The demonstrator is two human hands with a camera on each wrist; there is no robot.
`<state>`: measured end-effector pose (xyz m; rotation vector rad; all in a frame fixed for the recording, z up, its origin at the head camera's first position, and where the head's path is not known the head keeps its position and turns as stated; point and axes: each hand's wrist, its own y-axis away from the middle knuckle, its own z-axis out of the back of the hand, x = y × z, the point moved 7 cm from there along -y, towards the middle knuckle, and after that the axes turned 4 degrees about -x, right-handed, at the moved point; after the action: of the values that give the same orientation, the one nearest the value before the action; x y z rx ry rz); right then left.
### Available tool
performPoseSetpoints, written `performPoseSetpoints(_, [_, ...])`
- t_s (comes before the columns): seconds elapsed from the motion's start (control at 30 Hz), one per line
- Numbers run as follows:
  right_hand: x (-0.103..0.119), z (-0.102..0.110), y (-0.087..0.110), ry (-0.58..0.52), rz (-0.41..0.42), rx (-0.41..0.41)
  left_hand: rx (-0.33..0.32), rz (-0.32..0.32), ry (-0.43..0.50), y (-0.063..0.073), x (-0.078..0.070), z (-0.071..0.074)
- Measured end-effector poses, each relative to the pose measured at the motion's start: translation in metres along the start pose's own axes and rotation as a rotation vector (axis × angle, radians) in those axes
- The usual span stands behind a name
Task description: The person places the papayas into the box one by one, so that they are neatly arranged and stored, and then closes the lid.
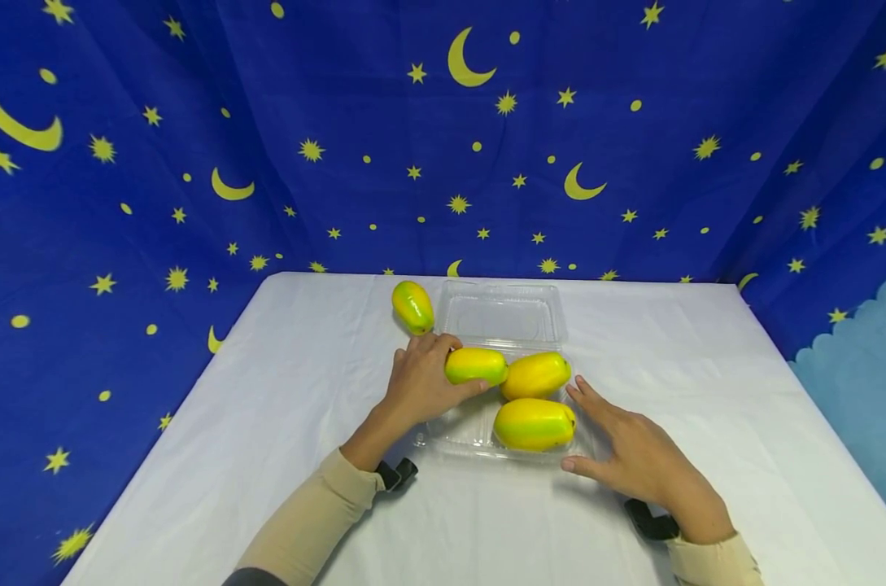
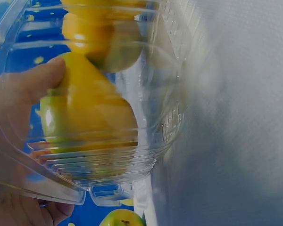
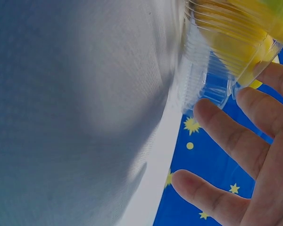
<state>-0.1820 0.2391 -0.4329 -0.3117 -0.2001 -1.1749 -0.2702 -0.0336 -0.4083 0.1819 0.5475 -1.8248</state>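
Note:
My left hand (image 1: 428, 378) holds a yellow-green papaya (image 1: 475, 366) between thumb and fingers, over the left back part of a clear plastic clamshell box (image 1: 457, 427). In the left wrist view, the thumb and that papaya (image 2: 87, 108) show through the clear wall. Two more papayas lie in the box's right half, one at the back (image 1: 536, 375) and one in front (image 1: 534, 424). Beside the box's right edge, my right hand (image 1: 636, 452) has its fingers spread and holds nothing. Its fingertips (image 3: 207, 109) are close to the box wall; contact is unclear.
Another papaya (image 1: 412, 307) lies on the white tablecloth (image 1: 325, 350), left of the box's opened lid (image 1: 499, 316). A blue cloth (image 1: 384, 122) with yellow moons and stars hangs behind the table and along its sides.

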Motion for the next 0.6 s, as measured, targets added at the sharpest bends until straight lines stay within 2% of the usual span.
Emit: performPoseSetpoints(0.6, [-0.0003,-0.0009,-0.0002,0.007,-0.003,0.007,0.040,-0.001,-0.031,0.0000,0.0011,-0.0010])
